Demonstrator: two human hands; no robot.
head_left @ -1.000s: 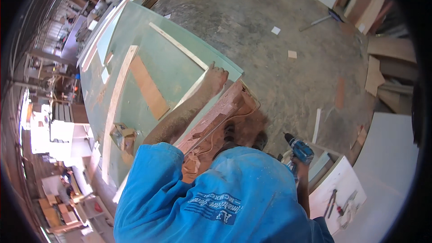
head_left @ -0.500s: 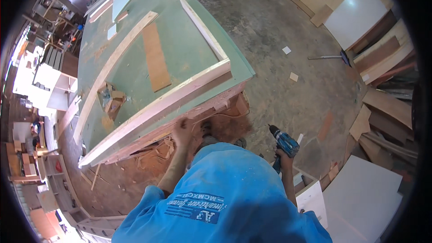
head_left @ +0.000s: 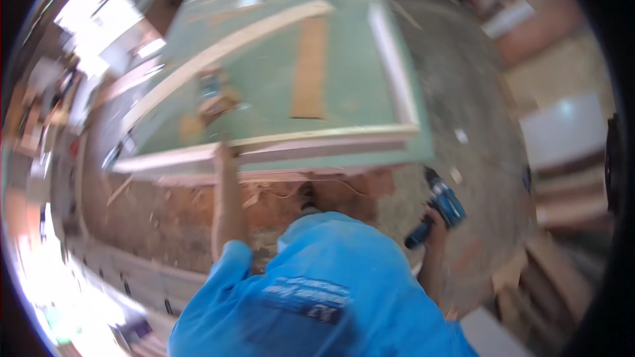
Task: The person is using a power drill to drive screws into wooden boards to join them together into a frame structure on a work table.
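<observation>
My right hand (head_left: 434,223) is wrapped round the grip of a blue and black cordless drill (head_left: 450,205), held off to the right of the table with its nose pointing away from me. My left hand (head_left: 225,151) is at the near wooden rail (head_left: 317,140), its fingers reaching over the top edge; blur hides whether they grip it. This pale rail joins a second straight rail (head_left: 395,73) at the right corner. A curved wooden strip (head_left: 225,53) lies farther back on the green tabletop (head_left: 264,92). Just beyond my left hand sits a small torn cardboard box (head_left: 218,100), its contents unclear.
A flat brown board (head_left: 309,69) lies inside the frame. Wood scraps and shavings (head_left: 264,192) litter the floor below the table's near edge. Sheets and offcuts of board (head_left: 562,125) stand along the right side. Small white pieces (head_left: 461,135) lie on the concrete floor.
My left hand has moved from below the table's edge up to the near rail. The view has swung left. The drill stays in my right hand.
</observation>
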